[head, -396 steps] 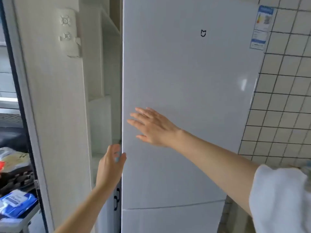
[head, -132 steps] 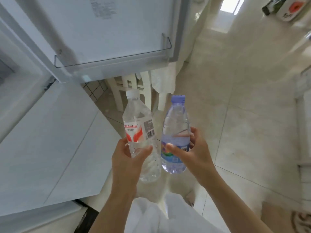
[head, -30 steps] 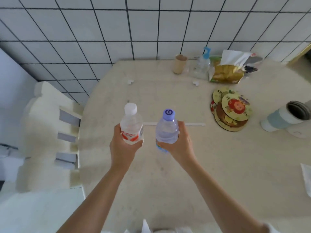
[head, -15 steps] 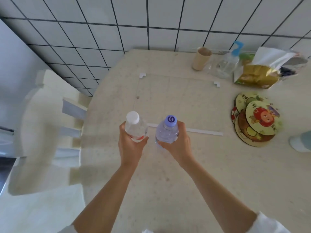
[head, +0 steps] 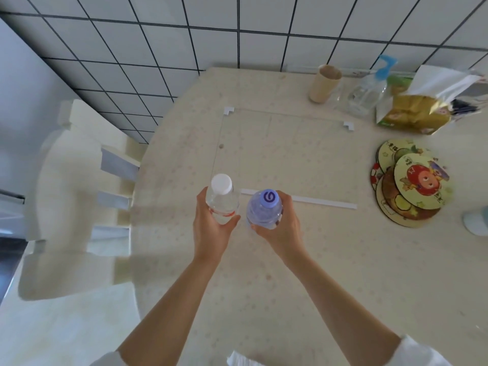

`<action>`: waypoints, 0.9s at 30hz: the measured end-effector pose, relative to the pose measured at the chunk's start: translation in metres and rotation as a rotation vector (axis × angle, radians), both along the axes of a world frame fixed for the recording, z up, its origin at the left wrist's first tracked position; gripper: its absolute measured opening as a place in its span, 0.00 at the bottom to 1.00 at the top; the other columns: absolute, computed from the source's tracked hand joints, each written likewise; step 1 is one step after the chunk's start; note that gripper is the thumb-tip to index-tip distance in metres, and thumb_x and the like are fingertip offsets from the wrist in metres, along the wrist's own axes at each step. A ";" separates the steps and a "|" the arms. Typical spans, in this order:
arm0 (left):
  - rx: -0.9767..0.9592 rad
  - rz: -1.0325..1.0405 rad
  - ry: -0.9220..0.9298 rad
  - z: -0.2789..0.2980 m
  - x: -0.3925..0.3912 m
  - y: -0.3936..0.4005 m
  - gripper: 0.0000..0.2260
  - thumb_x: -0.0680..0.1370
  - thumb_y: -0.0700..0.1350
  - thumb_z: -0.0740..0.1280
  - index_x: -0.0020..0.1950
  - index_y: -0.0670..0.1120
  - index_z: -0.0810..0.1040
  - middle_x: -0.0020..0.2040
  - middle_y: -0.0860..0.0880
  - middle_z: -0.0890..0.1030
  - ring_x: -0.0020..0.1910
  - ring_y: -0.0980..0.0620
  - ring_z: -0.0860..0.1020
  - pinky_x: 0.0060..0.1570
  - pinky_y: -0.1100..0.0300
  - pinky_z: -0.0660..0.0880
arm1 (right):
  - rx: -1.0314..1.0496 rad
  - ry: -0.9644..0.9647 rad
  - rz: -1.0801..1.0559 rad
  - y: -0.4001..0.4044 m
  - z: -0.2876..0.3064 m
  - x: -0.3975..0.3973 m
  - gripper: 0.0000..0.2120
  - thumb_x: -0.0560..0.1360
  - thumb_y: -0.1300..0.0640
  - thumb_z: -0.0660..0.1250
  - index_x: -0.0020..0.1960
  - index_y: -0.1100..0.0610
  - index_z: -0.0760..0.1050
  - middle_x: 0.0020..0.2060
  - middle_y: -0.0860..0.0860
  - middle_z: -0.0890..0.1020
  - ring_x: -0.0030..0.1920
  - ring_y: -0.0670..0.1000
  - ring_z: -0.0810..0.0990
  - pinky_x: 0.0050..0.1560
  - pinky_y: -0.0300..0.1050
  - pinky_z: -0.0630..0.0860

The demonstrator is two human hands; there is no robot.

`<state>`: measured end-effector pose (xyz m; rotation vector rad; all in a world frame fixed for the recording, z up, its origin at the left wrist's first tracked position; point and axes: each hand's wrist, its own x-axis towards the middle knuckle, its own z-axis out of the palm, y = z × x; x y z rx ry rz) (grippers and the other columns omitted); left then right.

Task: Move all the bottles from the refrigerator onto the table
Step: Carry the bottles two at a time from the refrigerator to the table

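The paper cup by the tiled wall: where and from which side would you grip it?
Grip the paper cup around its mid wall, coming from its open left side: it stands upright, and the spray bottle crowds its right.

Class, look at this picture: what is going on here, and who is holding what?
A person stands over a beige table with a water bottle in each hand. The left hand holds the white-capped bottle; the right hand holds the purple-capped bottle. Both bottles are upright, low over the table's near-left part; whether they touch it cannot be told. Neither grip has let go.
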<state>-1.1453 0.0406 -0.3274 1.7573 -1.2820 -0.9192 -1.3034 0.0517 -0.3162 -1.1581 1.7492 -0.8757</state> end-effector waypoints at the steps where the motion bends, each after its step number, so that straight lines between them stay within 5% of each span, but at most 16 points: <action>1: 0.004 -0.014 0.005 0.000 0.002 0.001 0.39 0.65 0.41 0.80 0.70 0.52 0.64 0.65 0.52 0.76 0.61 0.51 0.77 0.59 0.50 0.77 | -0.004 -0.012 -0.001 0.001 0.001 0.000 0.31 0.62 0.60 0.78 0.58 0.44 0.67 0.52 0.44 0.79 0.50 0.40 0.78 0.44 0.32 0.72; 5: 0.022 -0.058 0.021 0.005 0.010 0.007 0.35 0.68 0.38 0.77 0.71 0.50 0.65 0.61 0.58 0.75 0.60 0.57 0.75 0.60 0.55 0.75 | -0.009 -0.025 -0.022 0.003 0.000 0.003 0.28 0.63 0.59 0.77 0.55 0.41 0.70 0.49 0.42 0.79 0.46 0.39 0.78 0.43 0.32 0.74; 8: 0.044 -0.085 0.069 0.010 0.019 0.013 0.31 0.72 0.35 0.73 0.71 0.50 0.66 0.62 0.59 0.74 0.61 0.57 0.75 0.59 0.55 0.76 | 0.004 -0.021 -0.048 0.011 -0.004 0.002 0.34 0.65 0.57 0.77 0.67 0.51 0.67 0.59 0.46 0.76 0.56 0.45 0.77 0.52 0.39 0.74; 13: 0.038 -0.119 0.075 0.022 0.038 0.031 0.22 0.75 0.36 0.70 0.67 0.47 0.70 0.60 0.54 0.77 0.58 0.53 0.77 0.57 0.53 0.78 | -0.018 0.065 -0.172 0.042 -0.002 0.008 0.25 0.71 0.59 0.72 0.66 0.54 0.67 0.60 0.46 0.74 0.61 0.51 0.75 0.63 0.56 0.73; 17: -0.002 -0.191 0.048 0.031 0.057 0.057 0.17 0.76 0.36 0.68 0.63 0.46 0.74 0.52 0.53 0.80 0.52 0.52 0.80 0.53 0.54 0.78 | -0.038 0.072 -0.242 0.083 0.007 0.022 0.21 0.75 0.61 0.68 0.66 0.57 0.68 0.59 0.51 0.77 0.60 0.52 0.77 0.62 0.55 0.73; 22: -0.034 -0.215 -0.016 0.044 0.075 0.100 0.11 0.77 0.38 0.68 0.58 0.46 0.78 0.45 0.52 0.83 0.45 0.62 0.79 0.45 0.67 0.76 | -0.069 0.067 -0.239 0.134 0.021 0.039 0.17 0.76 0.61 0.66 0.64 0.57 0.70 0.54 0.51 0.79 0.58 0.52 0.78 0.61 0.55 0.74; 27: -0.008 -0.196 -0.018 0.056 0.090 0.164 0.08 0.78 0.40 0.67 0.56 0.48 0.78 0.44 0.52 0.84 0.46 0.59 0.81 0.42 0.77 0.72 | -0.081 0.046 -0.180 0.188 0.031 0.052 0.15 0.76 0.61 0.66 0.62 0.55 0.71 0.51 0.49 0.80 0.57 0.51 0.79 0.62 0.54 0.74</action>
